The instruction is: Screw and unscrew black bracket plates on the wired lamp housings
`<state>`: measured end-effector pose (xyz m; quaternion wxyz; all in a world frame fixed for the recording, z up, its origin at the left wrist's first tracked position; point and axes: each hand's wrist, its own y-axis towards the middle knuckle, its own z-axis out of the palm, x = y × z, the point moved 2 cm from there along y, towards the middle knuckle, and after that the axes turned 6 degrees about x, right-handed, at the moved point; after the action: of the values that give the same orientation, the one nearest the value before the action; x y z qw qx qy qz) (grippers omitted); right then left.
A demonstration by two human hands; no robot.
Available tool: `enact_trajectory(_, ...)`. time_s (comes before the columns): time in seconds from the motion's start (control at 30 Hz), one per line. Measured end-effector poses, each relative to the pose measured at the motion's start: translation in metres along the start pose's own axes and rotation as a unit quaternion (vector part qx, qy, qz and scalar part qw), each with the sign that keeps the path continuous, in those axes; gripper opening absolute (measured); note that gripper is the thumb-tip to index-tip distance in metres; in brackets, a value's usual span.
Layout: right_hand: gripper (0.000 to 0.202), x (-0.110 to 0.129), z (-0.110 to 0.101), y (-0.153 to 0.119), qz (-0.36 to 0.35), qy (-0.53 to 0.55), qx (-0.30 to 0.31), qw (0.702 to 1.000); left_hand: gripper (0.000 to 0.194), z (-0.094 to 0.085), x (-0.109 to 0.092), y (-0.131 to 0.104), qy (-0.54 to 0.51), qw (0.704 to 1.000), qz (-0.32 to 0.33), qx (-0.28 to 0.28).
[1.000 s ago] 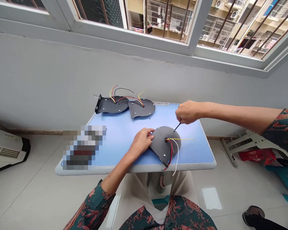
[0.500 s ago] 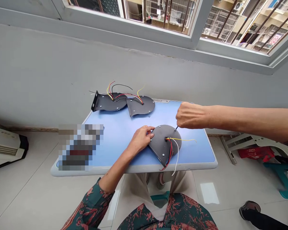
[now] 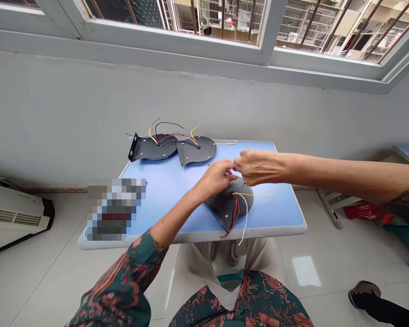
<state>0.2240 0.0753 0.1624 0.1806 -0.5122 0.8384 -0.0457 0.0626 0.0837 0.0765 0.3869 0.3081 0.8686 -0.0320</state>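
A dark grey teardrop-shaped plate (image 3: 221,206) lies near the table's front edge, small screws around its rim. Red, black, white and yellow wires (image 3: 240,200) come out of its central hole. Over the plate's far edge, my left hand (image 3: 218,178) has its fingers bent together in a pinch; what they hold, if anything, is too small to see. Beside its fingertips, my right hand (image 3: 257,168) is closed in a fist. Half a second ago a thin dark shaft stuck out below that fist; now my fingers hide it.
Two similar wired plates, a left one (image 3: 153,147) with an upright bracket and a right one (image 3: 199,150), overlap at the blue table's (image 3: 177,213) back. A blurred-out patch (image 3: 114,211) covers the left side. Another person's shoe (image 3: 364,293) shows at lower right.
My left hand has left the plate's left edge and moved up and right to meet my right hand. The right fist has lifted off the rim screw and shifted left.
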Motion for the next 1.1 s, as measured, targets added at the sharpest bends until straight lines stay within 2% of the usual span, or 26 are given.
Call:
enact_trajectory(0.03,0.052,0.003,-0.001,0.002,-0.012,-0.041,0.017,0.999,0.008,0.006,-0.004,0.011,-0.026,0.999,0.001,0.03)
enact_trajectory(0.07,0.051,0.005,-0.002,0.003,-0.032,-0.088,0.041,0.995,0.013,0.012,-0.006,0.02,-0.041,0.998,-0.001,0.038)
enact_trajectory(0.13,0.048,0.009,-0.007,0.003,-0.055,-0.154,0.075,0.984,0.026,0.022,-0.007,0.033,-0.047,0.998,-0.013,0.029)
enact_trajectory(0.23,0.037,0.009,-0.019,-0.007,-0.04,-0.169,0.074,0.982,0.032,0.03,-0.004,0.038,-0.043,0.999,-0.011,0.002)
enact_trajectory(0.3,0.027,0.005,-0.028,-0.018,0.01,-0.134,0.047,0.99,0.026,0.032,-0.004,0.036,-0.054,0.998,0.013,-0.006)
enact_trajectory(0.4,0.011,-0.003,-0.034,-0.035,0.144,-0.008,0.008,0.99,0.012,0.033,-0.004,0.032,-0.075,0.996,0.036,-0.012)
enact_trajectory(0.5,0.013,-0.007,-0.031,-0.047,0.245,0.179,-0.056,0.951,0.01,0.034,-0.003,0.031,-0.08,0.996,0.021,-0.016)
enact_trajectory(0.6,0.02,-0.006,-0.023,-0.052,0.269,0.311,-0.141,0.901,0.01,0.035,-0.002,0.033,-0.079,0.997,0.011,-0.017)
enact_trajectory(0.77,0.008,-0.005,-0.011,-0.048,0.276,0.382,-0.233,0.851,0.02,0.036,0.0,0.033,-0.069,0.997,0.01,-0.014)
enact_trajectory(0.97,0.007,-0.01,-0.003,-0.039,0.268,0.365,-0.293,0.842,0.025,0.037,0.002,0.033,-0.076,0.997,-0.001,-0.014)
enact_trajectory(1.1,0.008,-0.011,-0.001,-0.039,0.293,0.32,-0.281,0.856,0.017,0.038,0.002,0.033,-0.084,0.996,-0.012,-0.005)
